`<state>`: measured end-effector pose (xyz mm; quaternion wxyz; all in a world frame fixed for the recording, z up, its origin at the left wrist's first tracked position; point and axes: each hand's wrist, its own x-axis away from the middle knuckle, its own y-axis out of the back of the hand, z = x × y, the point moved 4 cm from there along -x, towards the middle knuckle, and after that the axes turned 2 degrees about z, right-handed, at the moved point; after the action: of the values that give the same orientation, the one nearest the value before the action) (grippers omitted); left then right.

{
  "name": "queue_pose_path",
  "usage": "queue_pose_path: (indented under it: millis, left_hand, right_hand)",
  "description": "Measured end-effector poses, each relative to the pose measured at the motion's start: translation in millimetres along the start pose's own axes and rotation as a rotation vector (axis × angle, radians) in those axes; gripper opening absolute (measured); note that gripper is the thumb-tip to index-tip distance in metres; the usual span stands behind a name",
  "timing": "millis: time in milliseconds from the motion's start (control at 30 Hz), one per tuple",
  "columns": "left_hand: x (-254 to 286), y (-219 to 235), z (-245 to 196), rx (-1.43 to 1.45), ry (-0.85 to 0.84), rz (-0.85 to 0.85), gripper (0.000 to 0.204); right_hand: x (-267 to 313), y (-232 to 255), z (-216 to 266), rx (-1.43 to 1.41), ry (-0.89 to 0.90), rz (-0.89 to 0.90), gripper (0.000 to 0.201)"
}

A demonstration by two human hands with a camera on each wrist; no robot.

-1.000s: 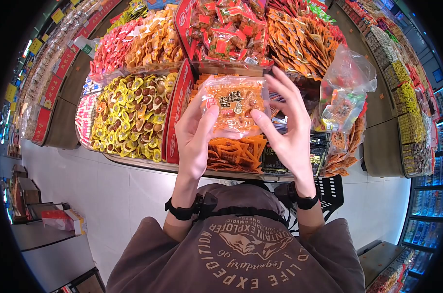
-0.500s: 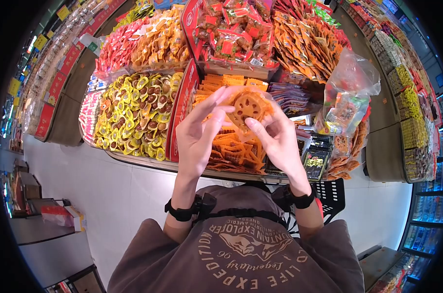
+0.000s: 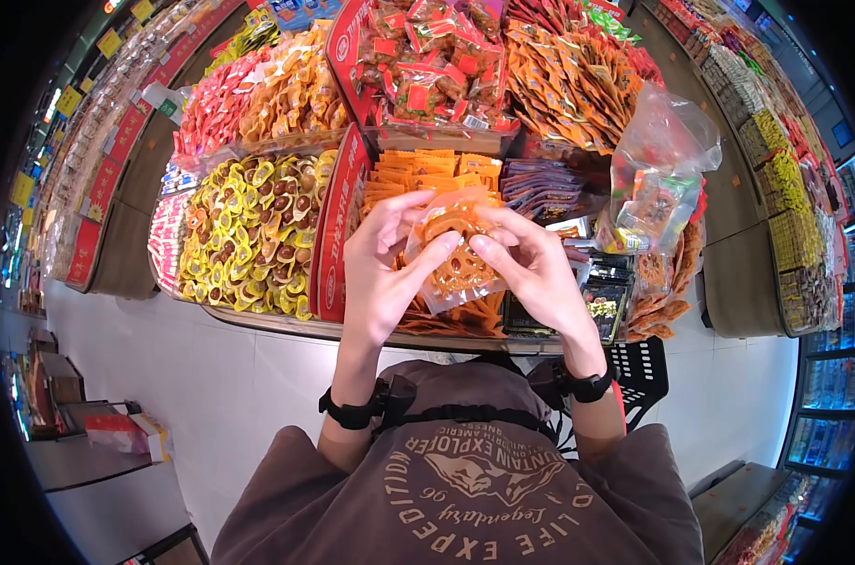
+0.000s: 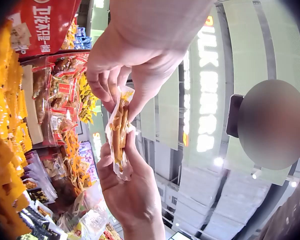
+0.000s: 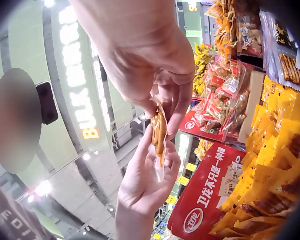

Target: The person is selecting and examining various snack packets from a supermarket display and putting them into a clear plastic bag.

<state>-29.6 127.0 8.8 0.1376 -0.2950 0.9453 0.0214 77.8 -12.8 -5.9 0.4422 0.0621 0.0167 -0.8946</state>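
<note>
A clear packet of orange lotus root slices is held up in front of the body, over the snack bins. My left hand pinches its left side, thumb on the near face. My right hand pinches the other side, its thumb close to the left thumb. Seen edge-on in the left wrist view, the packet is thin, with slices stacked inside the transparent film. The right wrist view shows the same packet between the fingertips of both hands.
Orange snack packets lie in the bin below the hands. A red cardboard divider separates them from yellow-wrapped snacks. Purple packets and a clear plastic bag lie to the right. A black basket stands below the counter's edge.
The packet has been turned from its printed face to the side showing lotus root slices. My left fingers, loose beside it half a second ago, now pinch it along with the right hand.
</note>
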Motion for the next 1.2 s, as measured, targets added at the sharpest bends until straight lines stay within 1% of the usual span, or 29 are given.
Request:
queue_pose_path:
  millis: [33,100,133,167,233,267,300,367,400,433,467,533,600,667,700,767,800,900,967,1067,1133,1200]
  left_hand:
    - [0,-3,1,0.000,0.004,0.006,0.044]
    - [0,-10,1,0.035,-0.018,0.047,0.036]
    - [0,-11,0,0.019,-0.021,0.034,0.031]
    - [0,-13,1,0.022,-0.022,0.039,0.031]
    - [1,-11,3,0.032,-0.041,-0.132,0.032]
    - [1,-11,4,0.087,-0.004,-0.173,0.033]
    - [1,-12,3,0.087,-0.002,-0.173,0.033]
    - [1,-17,2,0.125,-0.023,-0.109,0.033]
    - [1,-17,2,0.125,-0.021,-0.107,0.033]
    - [0,-18,5,0.150,0.003,-0.090,0.034]
    - [0,-19,7,0.174,0.027,-0.074,0.035]
    - [2,-22,6,0.172,0.012,-0.056,0.035]
    - [2,-23,4,0.168,-0.005,-0.037,0.036]
    - [2,-23,4,0.193,0.036,0.029,0.038]
    - [3,-22,2,0.192,0.037,0.030,0.038]
    - [3,-25,-3,0.339,0.010,0.126,0.037]
    - [3,-25,-2,0.338,0.010,0.126,0.037]
    - [3,-24,0,0.379,-0.015,0.161,0.039]
    - [2,-25,-3,0.512,-0.074,0.224,0.040]
    - [-1,-27,-10,0.480,-0.060,0.201,0.042]
    - [-3,-25,-7,0.473,-0.064,0.202,0.043]
    - [-3,-24,-4,0.466,-0.065,0.203,0.045]
  right_hand:
    - [1,1,0,-0.001,-0.003,-0.006,0.037]
    - [2,1,4,0.077,0.069,0.008,0.038]
    - [3,2,9,0.021,0.053,-0.008,0.042]
    - [4,3,13,0.023,0.053,-0.014,0.042]
    - [6,4,18,-0.164,0.034,-0.038,0.047]
    - [6,2,19,-0.234,-0.021,-0.026,0.047]
    - [7,4,17,-0.233,-0.022,-0.026,0.047]
    - [7,7,9,-0.201,-0.062,0.027,0.042]
    - [7,9,8,-0.204,-0.042,-0.035,0.038]
    - [7,12,10,-0.204,-0.043,-0.037,0.038]
    - [7,17,13,-0.215,-0.027,-0.091,0.037]
    - [7,22,18,-0.238,0.006,-0.166,0.034]
    - [7,25,22,-0.241,0.020,-0.180,0.033]
    - [8,26,25,-0.223,0.044,-0.212,0.030]
    - [8,27,25,-0.224,0.044,-0.213,0.030]
    - [7,29,28,-0.208,0.069,-0.249,0.028]
    - [7,28,30,-0.269,0.045,-0.277,0.027]
    - [4,34,28,-0.257,0.059,-0.249,0.028]
    - [2,34,32,-0.292,0.057,-0.241,0.028]
    - [-2,35,33,-0.298,0.041,-0.224,0.029]
    - [-5,36,34,-0.314,0.082,-0.241,0.030]
    - [-6,36,36,-0.322,0.079,-0.234,0.030]
